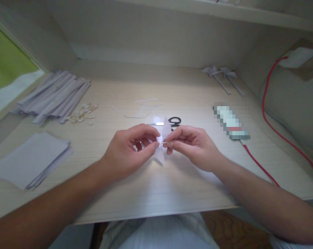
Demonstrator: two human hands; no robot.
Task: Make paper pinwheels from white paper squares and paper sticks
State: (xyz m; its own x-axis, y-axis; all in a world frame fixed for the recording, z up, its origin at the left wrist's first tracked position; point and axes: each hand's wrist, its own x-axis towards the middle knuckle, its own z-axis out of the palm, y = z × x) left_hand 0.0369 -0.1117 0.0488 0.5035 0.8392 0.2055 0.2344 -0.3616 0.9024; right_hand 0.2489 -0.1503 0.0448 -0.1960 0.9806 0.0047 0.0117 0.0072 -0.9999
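Note:
Over the middle of the desk, a white paper pinwheel [166, 128] is held up edge-on between my hands. Its centre is pinched by my left hand [131, 145], thumb against fingers. My right hand [191, 143] grips a short, thin pale stick [164, 142] at the pinwheel's centre; whether it passes through the paper cannot be made out. Just behind the pinwheel lie scissors [175, 120] with black handles, partly hidden by the paper and my right hand. Thin white paper strips [148, 105] are scattered beyond them.
Rolled paper sticks [55, 93] lie piled at the left, beside small pale stick pieces [83, 113]. A stack of paper sheets [31, 155] is nearer. At the right are two finished pinwheels [221, 77], a blurred phone [230, 122] and a red cable [265, 97].

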